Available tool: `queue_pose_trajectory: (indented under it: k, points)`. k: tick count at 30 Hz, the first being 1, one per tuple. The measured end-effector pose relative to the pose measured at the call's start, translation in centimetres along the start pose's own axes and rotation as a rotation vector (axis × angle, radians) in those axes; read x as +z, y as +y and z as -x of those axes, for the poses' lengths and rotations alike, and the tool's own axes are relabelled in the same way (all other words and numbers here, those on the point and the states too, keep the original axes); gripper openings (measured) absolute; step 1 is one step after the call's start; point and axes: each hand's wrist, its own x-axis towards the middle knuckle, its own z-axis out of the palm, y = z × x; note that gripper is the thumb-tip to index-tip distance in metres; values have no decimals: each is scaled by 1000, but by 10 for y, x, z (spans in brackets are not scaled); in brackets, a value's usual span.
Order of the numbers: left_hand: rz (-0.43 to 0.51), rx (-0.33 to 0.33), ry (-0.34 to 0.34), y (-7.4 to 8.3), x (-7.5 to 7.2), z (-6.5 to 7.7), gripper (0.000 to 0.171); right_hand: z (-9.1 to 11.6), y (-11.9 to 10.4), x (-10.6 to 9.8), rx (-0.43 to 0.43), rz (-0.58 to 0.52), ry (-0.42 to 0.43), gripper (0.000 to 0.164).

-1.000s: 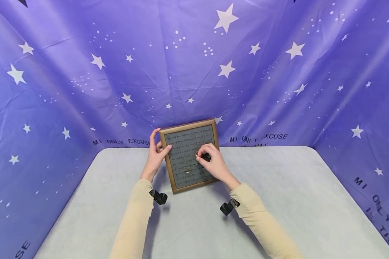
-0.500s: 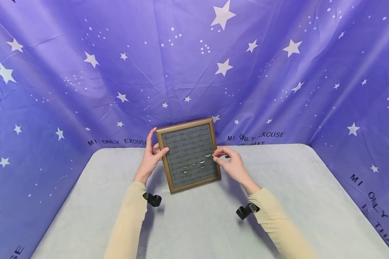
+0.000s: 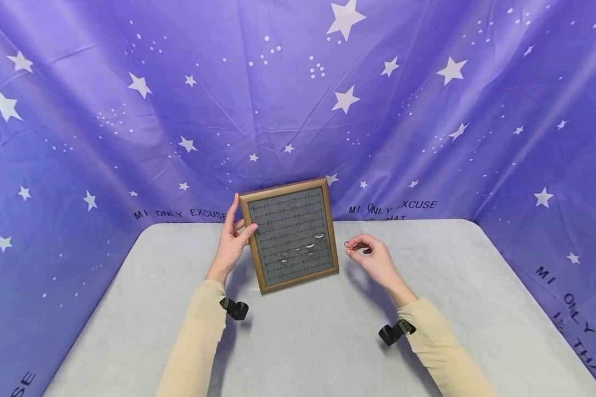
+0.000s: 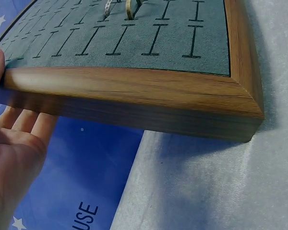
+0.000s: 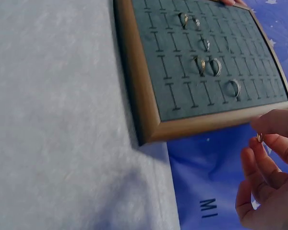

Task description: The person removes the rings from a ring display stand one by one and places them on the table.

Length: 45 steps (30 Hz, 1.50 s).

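A ring display tray with a brown wood frame and a dark slotted panel is tilted up toward me at the back of the table. My left hand grips its left side, thumb on the front edge and fingers behind. Several rings sit in the slots of the lower half, among them a silver ring and a gold ring. Right of the tray and apart from it, my right hand pinches a small gold-coloured ring between thumb and index finger.
A light grey cloth covers the table. Behind it hangs a purple curtain with white stars, close to the tray's upper edge. Each wrist carries a small black camera.
My right hand was in front of the panel one second ago, pinching a ring; it has moved right, past the frame, with the ring. The left hand keeps its grip on the tray.
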Motion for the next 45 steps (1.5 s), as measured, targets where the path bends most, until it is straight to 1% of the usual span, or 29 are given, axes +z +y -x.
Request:
queue_pose_trajectory:
  k: [3, 8, 14, 17, 21, 24, 28, 37, 40, 45]
  points:
    - [-1, -1, 0, -1, 0, 0, 80, 3, 5, -3, 8, 14, 0, 12]
    - [0, 0, -25, -1, -2, 1, 77, 7, 14, -10, 35, 45, 2, 11]
    - [-1, 0, -52, 2, -5, 1, 78, 11, 26, -19, 67, 79, -2, 10]
    - [23, 11, -81, 3, -7, 2, 79, 13, 33, -24, 81, 92, -6, 9]
    - [57, 15, -109, 4, -8, 1, 80, 14, 42, -31, 76, 115, -8, 8]
    - [62, 4, -113, 4, -9, 0, 80, 13, 48, -35, 57, 139, -14, 8]
    - [43, -7, -107, 4, -9, 0, 79, 11, 55, -41, 34, 168, -30, 7]
    - [13, -34, -102, 3, -10, -2, 81, 8, 65, -48, 94, 243, -78, 6]
    - [6, -34, -93, 4, -10, -2, 82, 7, 69, -48, 91, 240, -103, 5]
    - [6, -30, -96, 4, -10, -4, 83, 5, 76, -51, 104, 233, -134, 5]
